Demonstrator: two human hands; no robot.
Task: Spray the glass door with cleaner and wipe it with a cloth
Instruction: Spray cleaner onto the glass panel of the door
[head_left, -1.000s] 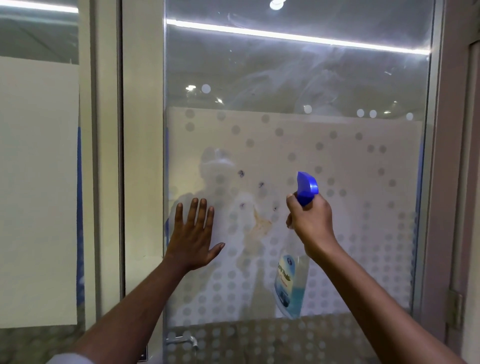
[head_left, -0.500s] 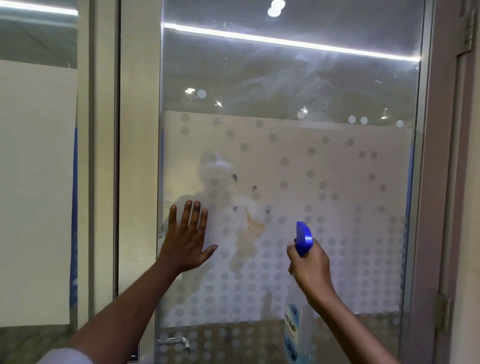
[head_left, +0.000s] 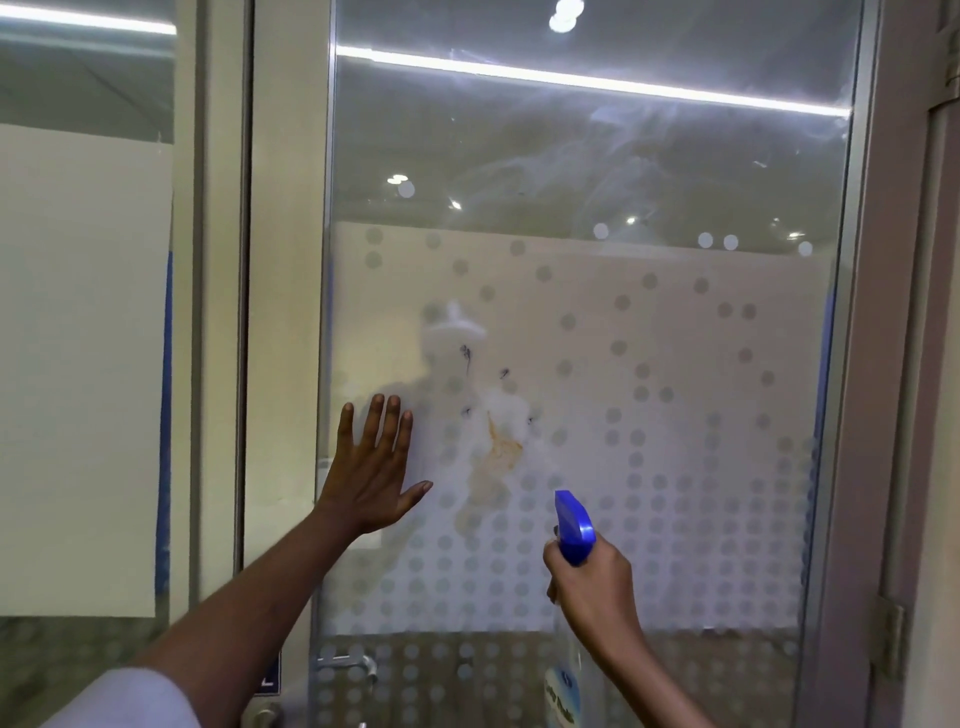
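**Spraying stage: bottle lowered**

Moved: right hand (head_left: 592, 587), clenched on the blue-capped spray bottle (head_left: 571, 525), has dropped below-right of the orange stain (head_left: 501, 441). Left hand (head_left: 371, 478) released, flat on the dotted frosted glass door (head_left: 675, 415), left of the stain. No cloth visible; wiping likely next, needing one.

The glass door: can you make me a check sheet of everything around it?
Surface: glass door, dotted frosting, orange stain and dark specks mid-pane, smears near the top.
Job's things: spray bottle, blue head; no cloth seen.
Clutter: nothing seen.
Grippers: left hand flat on the glass, fingers spread; right hand gripping the bottle neck.
Cables: nothing seen.
Surroundings: door handle low left; hinge on the right frame; light strip reflected up top.
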